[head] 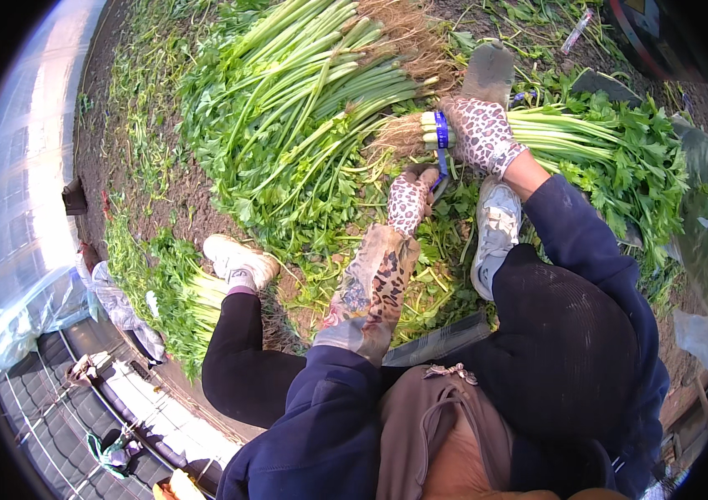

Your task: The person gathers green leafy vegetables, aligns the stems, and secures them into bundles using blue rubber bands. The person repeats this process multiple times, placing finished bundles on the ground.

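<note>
My right hand (482, 134), in a leopard-print glove, grips a bunch of celery (563, 134) around its stalks. The bunch lies sideways, roots to the left and leaves to the right. Blue printed tape (442, 129) goes around the stalks near the roots, and a strip of it hangs down. My left hand (413, 197), gloved in the same print, has its fingers closed on the lower part of that tape. A flat, soil-stained metal blade (488, 72) shows just beyond my right hand; its handle is hidden, and whether I hold it cannot be seen.
A large heap of celery (304, 94) with roots lies ahead to the left. Another celery bunch (204, 306) lies beside my left shoe (241, 261). Clear plastic sheeting (707, 206) is at the right. Loose leaves litter the soil. Translucent greenhouse film (29, 156) rises at the left.
</note>
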The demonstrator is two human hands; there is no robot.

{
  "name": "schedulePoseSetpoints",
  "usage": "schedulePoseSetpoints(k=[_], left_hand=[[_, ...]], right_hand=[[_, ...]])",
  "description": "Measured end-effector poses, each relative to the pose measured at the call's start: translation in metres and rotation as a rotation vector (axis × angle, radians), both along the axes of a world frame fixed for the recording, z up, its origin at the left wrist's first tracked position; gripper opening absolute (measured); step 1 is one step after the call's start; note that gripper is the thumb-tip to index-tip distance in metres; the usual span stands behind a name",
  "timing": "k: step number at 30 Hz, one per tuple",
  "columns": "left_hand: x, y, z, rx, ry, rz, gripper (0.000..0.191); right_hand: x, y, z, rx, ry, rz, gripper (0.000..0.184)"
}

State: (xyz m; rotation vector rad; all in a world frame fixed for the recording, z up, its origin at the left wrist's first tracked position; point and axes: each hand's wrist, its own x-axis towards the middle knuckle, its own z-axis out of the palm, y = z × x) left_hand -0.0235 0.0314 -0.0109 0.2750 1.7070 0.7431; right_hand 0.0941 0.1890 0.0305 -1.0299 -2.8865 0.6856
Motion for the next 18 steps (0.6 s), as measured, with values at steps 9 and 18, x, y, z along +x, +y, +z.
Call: schedulePoseSetpoints(k=[9,18], left_hand=[[-0.032,0.004,0.020,0.208,-0.369,-0.121,0.033],[0.003,0.022,0.045,0.189,0.559,-0.501,0.047]], right_hand=[[-0.006,-0.015,0.009,0.039,-0.081,0.103,0.054],[-0.015,-0.017,0.005,0.119,-0.135,0.074,0.052]])
